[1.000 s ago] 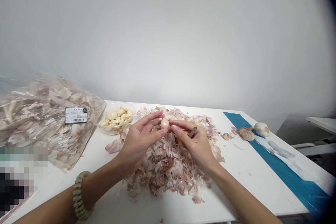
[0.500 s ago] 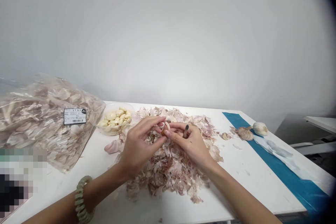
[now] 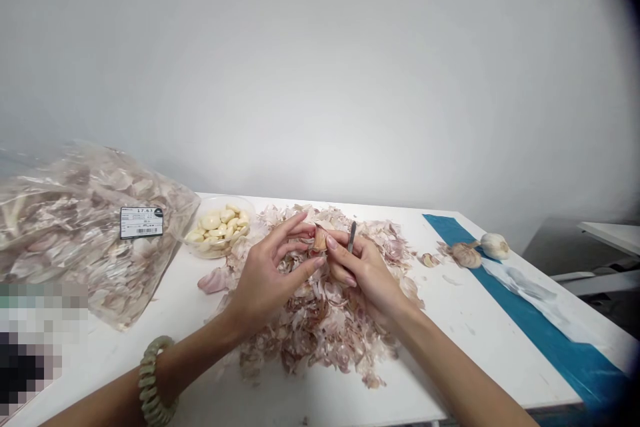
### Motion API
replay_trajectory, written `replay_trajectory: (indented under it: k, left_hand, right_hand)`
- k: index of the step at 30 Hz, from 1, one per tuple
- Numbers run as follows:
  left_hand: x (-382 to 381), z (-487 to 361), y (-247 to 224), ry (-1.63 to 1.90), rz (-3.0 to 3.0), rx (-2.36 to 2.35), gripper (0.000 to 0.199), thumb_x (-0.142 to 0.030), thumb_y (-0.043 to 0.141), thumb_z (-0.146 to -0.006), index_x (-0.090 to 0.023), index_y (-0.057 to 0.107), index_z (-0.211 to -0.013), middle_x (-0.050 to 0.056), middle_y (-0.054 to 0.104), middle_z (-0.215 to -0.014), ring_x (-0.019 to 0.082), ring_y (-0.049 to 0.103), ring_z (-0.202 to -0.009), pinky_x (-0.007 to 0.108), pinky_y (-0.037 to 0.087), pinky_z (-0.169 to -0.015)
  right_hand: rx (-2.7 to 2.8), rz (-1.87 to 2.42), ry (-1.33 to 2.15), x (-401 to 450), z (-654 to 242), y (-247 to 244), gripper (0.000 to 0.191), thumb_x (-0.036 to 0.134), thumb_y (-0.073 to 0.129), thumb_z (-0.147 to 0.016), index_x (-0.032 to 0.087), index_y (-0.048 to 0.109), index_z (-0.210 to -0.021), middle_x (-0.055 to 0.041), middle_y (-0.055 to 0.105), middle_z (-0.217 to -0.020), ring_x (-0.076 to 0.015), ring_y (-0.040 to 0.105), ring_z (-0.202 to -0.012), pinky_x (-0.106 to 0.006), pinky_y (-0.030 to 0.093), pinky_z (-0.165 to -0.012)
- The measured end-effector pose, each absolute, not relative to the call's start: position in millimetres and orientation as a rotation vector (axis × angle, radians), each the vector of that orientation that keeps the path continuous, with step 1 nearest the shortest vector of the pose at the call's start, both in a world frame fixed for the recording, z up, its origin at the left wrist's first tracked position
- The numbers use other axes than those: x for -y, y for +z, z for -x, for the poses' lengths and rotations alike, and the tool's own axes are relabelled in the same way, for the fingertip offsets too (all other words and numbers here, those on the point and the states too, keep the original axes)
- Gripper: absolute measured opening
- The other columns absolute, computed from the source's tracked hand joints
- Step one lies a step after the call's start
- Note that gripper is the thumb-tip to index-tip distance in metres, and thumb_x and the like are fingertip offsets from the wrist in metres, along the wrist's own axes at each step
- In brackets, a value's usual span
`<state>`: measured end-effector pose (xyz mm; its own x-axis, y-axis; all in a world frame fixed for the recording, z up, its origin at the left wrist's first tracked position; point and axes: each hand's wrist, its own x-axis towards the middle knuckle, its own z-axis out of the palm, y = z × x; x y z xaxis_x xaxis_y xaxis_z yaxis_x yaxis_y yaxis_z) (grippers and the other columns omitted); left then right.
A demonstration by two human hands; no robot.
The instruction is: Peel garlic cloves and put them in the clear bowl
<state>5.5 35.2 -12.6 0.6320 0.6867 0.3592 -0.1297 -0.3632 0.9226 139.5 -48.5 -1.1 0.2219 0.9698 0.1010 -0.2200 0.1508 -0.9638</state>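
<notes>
Above garlic skins (image 3: 320, 340), my right hand (image 3: 367, 270) grips a clove (image 3: 320, 240) and thin tool (image 3: 353, 237); my left hand (image 3: 263, 273) spreads loosely beside them.

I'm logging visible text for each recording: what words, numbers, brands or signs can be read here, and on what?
"17.63": at the top of the white label on the clear plastic bag of garlic skins.
Too small or blurred to read: the label's other lines, its barcode and its dark round mark.
I can read no other text.
</notes>
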Motion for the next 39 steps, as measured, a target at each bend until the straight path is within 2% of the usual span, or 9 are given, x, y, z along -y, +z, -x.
replay_trajectory:
  k: [7, 13, 19, 22, 27, 36, 39]
  left_hand:
    - [-35.0, -4.2, -10.6, 0.895, -1.715, -0.392, 0.051, -0.027, 0.069, -0.076, -0.026, 0.054, -0.124, 0.003, 0.060, -0.125, 0.017, 0.062, -0.105, 0.029, 0.054, -0.091]
    - [-35.1, -5.0, -11.1, 0.955, -1.726, -0.354, 0.043, -0.024, 0.070, -0.074, -0.024, 0.060, -0.116, 0.002, 0.063, -0.121, 0.018, 0.059, -0.110, 0.032, 0.048, -0.099]
    - [-35.8, -4.4, -11.9, 0.991, -1.802, -0.328, 0.043, -0.023, 0.069, -0.075, -0.026, 0.060, -0.117, 0.003, 0.061, -0.121, 0.018, 0.059, -0.110, 0.035, 0.049, -0.099]
    - [-36.4, -4.6, -10.8, 1.017, -1.846, -0.321, 0.041, -0.022, 0.068, -0.076, -0.027, 0.060, -0.116, 0.002, 0.061, -0.118, 0.018, 0.057, -0.111, 0.034, 0.049, -0.099]
    - [-36.4, -3.9, -7.6, 1.019, -1.899, -0.344, 0.038, -0.021, 0.065, -0.078, -0.027, 0.060, -0.115, 0.002, 0.059, -0.115, 0.017, 0.055, -0.110, 0.033, 0.049, -0.096]
    - [-35.9, -4.4, -8.1, 0.992, -1.959, -0.363, 0.037, -0.018, 0.062, -0.079, -0.026, 0.060, -0.115, 0.005, 0.058, -0.109, 0.020, 0.056, -0.105, 0.037, 0.051, -0.092]
    - [-35.2, -3.9, -8.9, 0.977, -1.995, -0.373, 0.041, -0.023, 0.061, -0.081, -0.027, 0.055, -0.121, 0.005, 0.055, -0.116, 0.020, 0.054, -0.110, 0.037, 0.049, -0.094]
  right_hand:
    - [0.956, 0.957, 1.162, 50.1, -137.9, -1.3, 0.020, 0.036, 0.057, -0.086, 0.016, 0.058, -0.085, 0.0117, 0.029, -0.041, -0.0034, 0.014, -0.039, -0.022, 0.010, -0.043]
    - [1.012, 0.936, 1.210, 51.4, -137.4, -1.2, 0.024, 0.037, 0.050, -0.091, 0.018, 0.053, -0.076, 0.0108, 0.030, -0.040, -0.0045, 0.015, -0.039, -0.023, 0.013, -0.044]
    - [0.994, 0.998, 1.144, 52.1, -138.0, -0.8, 0.024, 0.041, 0.054, -0.088, 0.018, 0.060, -0.081, 0.0105, 0.031, -0.041, -0.0035, 0.018, -0.039, -0.024, 0.011, -0.045]
    - [0.994, 1.035, 1.128, 52.8, -138.4, 0.9, 0.025, 0.042, 0.058, -0.084, 0.018, 0.064, -0.089, 0.0104, 0.031, -0.041, -0.0033, 0.018, -0.039, -0.025, 0.011, -0.044]
    - [0.944, 1.113, 1.116, 54.7, -138.3, 3.6, 0.039, 0.038, 0.071, -0.073, 0.016, 0.064, -0.104, 0.0112, 0.032, -0.044, -0.0033, 0.019, -0.039, -0.024, 0.014, -0.042]
    - [0.979, 1.177, 1.076, 53.6, -136.5, 2.0, 0.030, 0.035, 0.072, -0.072, 0.018, 0.068, -0.096, 0.0043, 0.049, -0.061, -0.0014, 0.024, -0.040, -0.024, 0.015, -0.041]
    - [0.983, 1.191, 1.055, 53.8, -137.8, 0.4, 0.027, 0.035, 0.071, -0.073, 0.019, 0.068, -0.095, 0.0031, 0.053, -0.062, -0.0016, 0.025, -0.039, -0.025, 0.015, -0.041]
